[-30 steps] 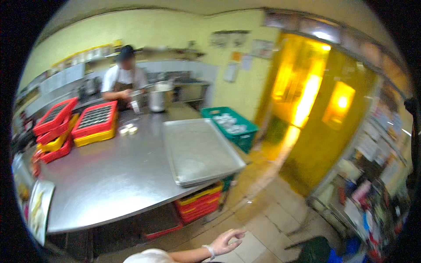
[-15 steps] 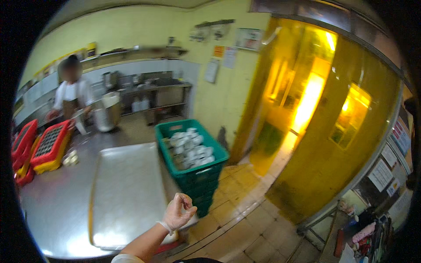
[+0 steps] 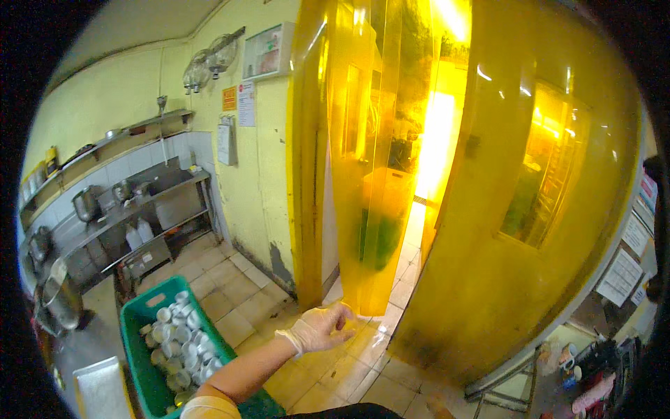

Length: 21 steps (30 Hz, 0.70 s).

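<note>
My left hand (image 3: 322, 329), in a thin clear glove, reaches out in front of the yellow plastic curtain (image 3: 377, 230) of a doorway. Its fingers are loosely curled with a gap between them, and I see nothing in them. Below and left of my forearm stands a green crate (image 3: 143, 307) filled with small white cups (image 3: 183, 342); part of the crate is behind my arm. My right hand is not in view.
A metal tray (image 3: 101, 387) lies on the steel table at the lower left. Steel shelves with pots (image 3: 87, 204) line the far left wall. A yellow panel with a window (image 3: 481, 279) stands right of the doorway. A cluttered stand (image 3: 586, 380) is at the lower right.
My view has swung right toward the doorway, so the crate and tray sit further left. The co-worker and the red trays have left the picture. My left hand now appears in front of the doorway.
</note>
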Motion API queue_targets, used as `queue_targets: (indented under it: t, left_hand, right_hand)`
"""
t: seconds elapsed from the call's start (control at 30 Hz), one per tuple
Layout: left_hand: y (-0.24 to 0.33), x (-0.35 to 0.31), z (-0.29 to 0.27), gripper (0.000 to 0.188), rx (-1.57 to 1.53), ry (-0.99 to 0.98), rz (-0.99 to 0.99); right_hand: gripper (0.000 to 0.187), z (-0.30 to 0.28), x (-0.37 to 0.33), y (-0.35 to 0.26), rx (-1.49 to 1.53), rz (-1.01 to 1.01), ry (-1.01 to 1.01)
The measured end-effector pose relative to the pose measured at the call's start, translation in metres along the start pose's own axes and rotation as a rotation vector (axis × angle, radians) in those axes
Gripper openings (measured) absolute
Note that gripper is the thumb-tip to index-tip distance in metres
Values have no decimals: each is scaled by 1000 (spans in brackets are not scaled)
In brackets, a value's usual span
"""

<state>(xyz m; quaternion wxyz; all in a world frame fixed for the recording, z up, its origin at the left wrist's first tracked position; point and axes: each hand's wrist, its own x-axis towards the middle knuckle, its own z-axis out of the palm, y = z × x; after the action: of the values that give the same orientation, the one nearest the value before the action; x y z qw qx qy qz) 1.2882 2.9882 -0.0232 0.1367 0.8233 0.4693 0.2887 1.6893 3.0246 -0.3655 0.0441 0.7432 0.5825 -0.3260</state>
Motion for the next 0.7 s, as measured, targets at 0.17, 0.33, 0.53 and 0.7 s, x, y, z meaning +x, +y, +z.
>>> queue_targets:
  t: [0.17, 0.33, 0.53, 0.7]
  left_hand:
    - [-105, 138, -22, 52, 176, -104, 247]
    - [-207, 330, -21, 72, -190, -261, 164]
    - [-279, 572, 46, 82, -503, -464, -107]
    - [-414, 701, -24, 74, -626, 27, -235]
  right_hand:
    - [49, -93, 163, -229, 218, -369, 202]
    - [52, -121, 286, -354, 54, -492, 55]
    - [57, -200, 430, -345, -6, -302, -401]
    - [47, -335, 572, -298, 165, -38, 124]
